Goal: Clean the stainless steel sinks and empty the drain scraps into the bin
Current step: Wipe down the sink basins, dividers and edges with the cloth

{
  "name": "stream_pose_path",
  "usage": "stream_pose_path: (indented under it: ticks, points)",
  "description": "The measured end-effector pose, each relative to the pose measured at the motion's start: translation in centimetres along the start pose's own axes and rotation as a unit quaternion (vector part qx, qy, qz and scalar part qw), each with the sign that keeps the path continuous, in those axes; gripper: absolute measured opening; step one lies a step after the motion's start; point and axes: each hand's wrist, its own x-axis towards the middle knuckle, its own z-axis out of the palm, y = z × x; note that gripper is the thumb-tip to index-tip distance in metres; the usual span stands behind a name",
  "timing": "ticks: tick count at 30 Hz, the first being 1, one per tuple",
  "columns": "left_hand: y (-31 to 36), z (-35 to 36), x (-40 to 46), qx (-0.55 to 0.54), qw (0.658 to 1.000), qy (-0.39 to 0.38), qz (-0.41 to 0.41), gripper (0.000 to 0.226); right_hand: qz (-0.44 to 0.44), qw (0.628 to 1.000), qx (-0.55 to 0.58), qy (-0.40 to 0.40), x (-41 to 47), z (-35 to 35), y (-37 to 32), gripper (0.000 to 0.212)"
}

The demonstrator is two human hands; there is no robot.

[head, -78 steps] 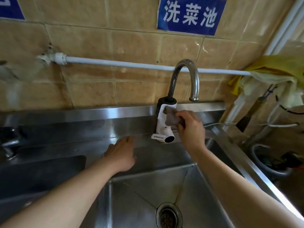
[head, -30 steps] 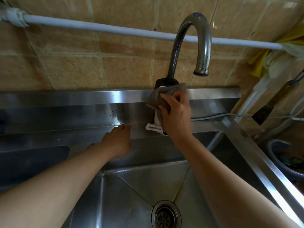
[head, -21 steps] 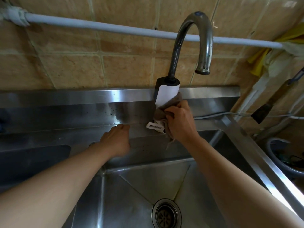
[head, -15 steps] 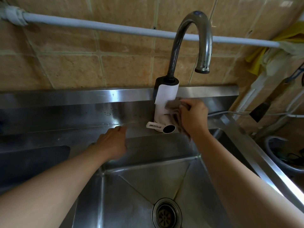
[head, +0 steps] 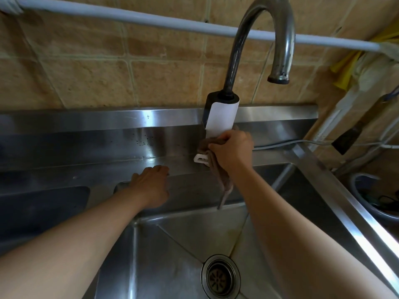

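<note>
A stainless steel sink basin (head: 172,244) lies below me with a round drain strainer (head: 220,276) at its bottom. Behind it stands a curved faucet (head: 259,24) on a white and black body (head: 222,115). My right hand (head: 232,151) grips a brown-grey cloth (head: 218,169) against the lower part of that body, above the white lever (head: 199,158); the cloth's tail hangs down. My left hand (head: 151,184) rests flat on the ledge behind the basin, fingers relaxed. A second basin (head: 38,208) is at the left.
A white pipe (head: 129,18) runs along the tiled wall. A steel backsplash (head: 97,119) lines the rear. At right hang yellow and pale cloths (head: 354,67), a grey cable (head: 285,143), and a bucket (head: 373,199) sits on the floor.
My right hand has slid the cloth from the right side of the faucet body round to its front lower part. My left hand has stayed on the ledge. The view has tilted slightly lower.
</note>
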Motion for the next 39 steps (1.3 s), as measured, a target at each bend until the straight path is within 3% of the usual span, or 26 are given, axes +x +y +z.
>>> stream_pose_path:
  ticks: [2, 4, 8, 13, 16, 20, 24, 26, 28, 30, 33, 37, 39]
  points:
    - [-0.1, 0.0, 0.0, 0.005, 1.0, 0.0, 0.004, 0.066, 0.05, 0.998, 0.003, 0.035, -0.2, 0.6, -0.3, 0.044]
    - [-0.3, -0.1, 0.0, 0.006, 1.0, 0.003, 0.005, 0.062, 0.073, 0.996, 0.041, 0.027, 0.0, 0.5, -0.2, 0.051]
    - [-0.8, -0.8, 0.4, -0.002, 1.0, 0.025, 0.0, 0.045, 0.122, 0.981, 0.134, -0.067, 1.5, -1.3, 0.3, 0.027]
    - [-0.6, -0.9, 0.8, -0.005, 0.999, 0.039, 0.002, 0.04, 0.186, 0.944, 0.241, -0.124, 3.2, -2.5, 1.9, 0.027]
    - [-0.6, -0.4, 0.9, -0.009, 0.999, 0.036, 0.004, 0.041, 0.21, 0.909, 0.317, -0.168, 3.8, -2.6, 3.2, 0.014]
    - [-0.4, 0.0, 0.7, -0.006, 0.999, 0.043, 0.006, 0.045, 0.295, 0.871, 0.365, -0.142, 3.2, -1.6, 4.8, 0.002]
    - [-0.4, 0.0, 0.6, 0.005, 0.999, 0.044, 0.012, 0.053, 0.275, 0.877, 0.393, -0.036, 1.4, -2.9, 4.9, 0.006]
    - [-0.6, 0.0, 0.6, 0.008, 0.999, 0.039, 0.006, 0.057, 0.209, 0.895, 0.385, -0.078, 0.4, -3.6, 3.4, 0.004]
    - [-0.6, -0.1, 0.7, 0.007, 0.999, 0.037, 0.003, 0.058, 0.14, 0.939, 0.282, -0.142, -0.1, -3.0, 1.5, 0.011]
    - [-0.6, -0.1, 0.8, 0.007, 0.999, 0.033, 0.004, 0.058, 0.107, 0.976, 0.145, -0.12, 0.3, -1.3, 0.2, 0.026]
    - [-0.4, 0.0, 1.0, 0.006, 1.0, 0.028, 0.009, 0.059, 0.109, 0.989, 0.063, -0.083, 0.6, -0.3, -0.4, 0.04]
    - [-0.2, -0.1, 1.3, 0.011, 0.999, 0.032, 0.001, 0.058, 0.128, 0.974, 0.158, -0.104, 0.5, -0.6, 0.9, 0.03]
    - [-0.1, -0.1, 1.3, 0.01, 0.999, 0.034, 0.001, 0.055, 0.175, 0.942, 0.267, -0.107, 0.2, -0.8, 1.7, 0.023]
